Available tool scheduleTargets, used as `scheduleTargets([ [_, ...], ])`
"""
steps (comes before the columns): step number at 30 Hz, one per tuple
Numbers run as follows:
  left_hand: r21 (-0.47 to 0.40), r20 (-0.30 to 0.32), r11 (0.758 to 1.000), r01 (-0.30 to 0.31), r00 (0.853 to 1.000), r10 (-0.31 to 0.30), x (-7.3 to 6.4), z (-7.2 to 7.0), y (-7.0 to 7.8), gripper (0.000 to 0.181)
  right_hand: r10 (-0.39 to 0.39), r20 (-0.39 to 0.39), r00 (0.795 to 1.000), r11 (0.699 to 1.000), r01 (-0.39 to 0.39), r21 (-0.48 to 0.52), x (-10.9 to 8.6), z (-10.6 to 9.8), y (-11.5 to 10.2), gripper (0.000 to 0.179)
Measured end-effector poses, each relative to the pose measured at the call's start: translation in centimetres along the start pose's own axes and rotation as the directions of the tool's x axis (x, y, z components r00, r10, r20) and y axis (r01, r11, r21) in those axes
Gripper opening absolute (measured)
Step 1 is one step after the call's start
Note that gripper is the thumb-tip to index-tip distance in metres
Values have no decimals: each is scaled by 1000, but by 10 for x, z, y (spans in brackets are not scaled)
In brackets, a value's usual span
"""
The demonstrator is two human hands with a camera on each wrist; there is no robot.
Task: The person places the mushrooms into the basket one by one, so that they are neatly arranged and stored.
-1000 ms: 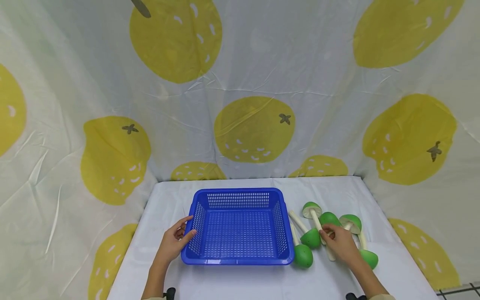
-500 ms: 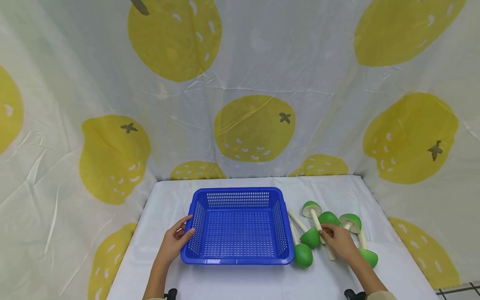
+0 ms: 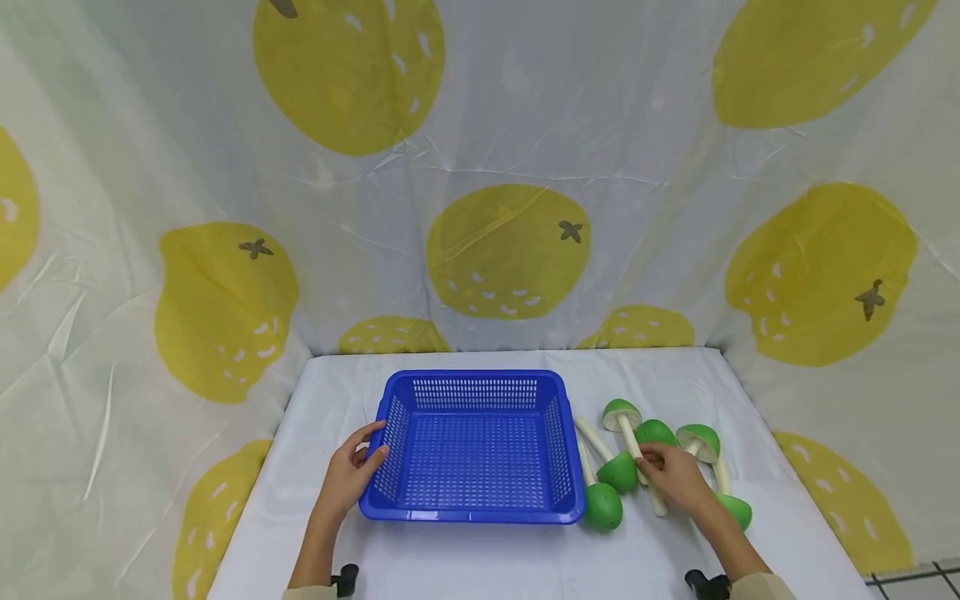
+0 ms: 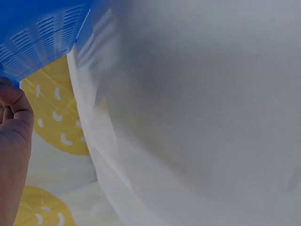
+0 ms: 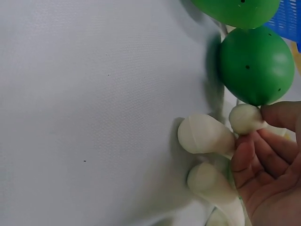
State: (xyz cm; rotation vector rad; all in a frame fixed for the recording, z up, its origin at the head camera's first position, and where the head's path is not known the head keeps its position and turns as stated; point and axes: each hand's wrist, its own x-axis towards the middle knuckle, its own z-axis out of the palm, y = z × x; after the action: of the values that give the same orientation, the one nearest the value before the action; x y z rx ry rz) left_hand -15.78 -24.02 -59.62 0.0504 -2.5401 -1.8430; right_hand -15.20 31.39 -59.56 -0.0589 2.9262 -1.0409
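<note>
A blue plastic basket [image 3: 472, 516] with slotted walls stands in the middle of the table. My left hand [image 3: 347, 477] grips its left rim; in the left wrist view the curled fingers [image 4: 14, 101] are at the basket's edge. To the right, my right hand [image 3: 673, 482] pinches the pale stem of a toy mushroom [image 3: 626, 427] between thumb and fingers. That mushroom's green cap points away from me. The stem end [image 5: 245, 119] shows at the fingertips in the right wrist view, close below a green cap [image 5: 256, 66] of another mushroom.
Several more green-capped toy mushrooms lie around my right hand, among them one mushroom [image 3: 603, 506] against the basket's right side and another mushroom [image 3: 699, 442] farther right. A white cloth [image 3: 465, 567] covers the table. A lemon-print curtain [image 3: 652, 250] encloses the back and sides.
The head view has shifted slightly, so the basket and mushrooms appear a little higher. Both hands keep their hold, and no mushroom has clearly moved.
</note>
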Motion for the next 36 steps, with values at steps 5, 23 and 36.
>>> scheduleTargets([
  [5, -37, -36, 999, 17, 999, -18, 0, 2, 3, 42, 9, -16, 1000, 1000, -9, 4, 0, 1, 0, 32],
  [23, -63, -4, 998, 10, 1000, -10, -3, 0, 2, 43, -15, -207, 978, 998, 28, 61, -4, 1, -1, 31],
  [36, -59, -13, 998, 25, 1000, -26, -3, 1, 0, 43, 16, -222, 975, 981, 28, 193, -4, -4, -14, 34],
])
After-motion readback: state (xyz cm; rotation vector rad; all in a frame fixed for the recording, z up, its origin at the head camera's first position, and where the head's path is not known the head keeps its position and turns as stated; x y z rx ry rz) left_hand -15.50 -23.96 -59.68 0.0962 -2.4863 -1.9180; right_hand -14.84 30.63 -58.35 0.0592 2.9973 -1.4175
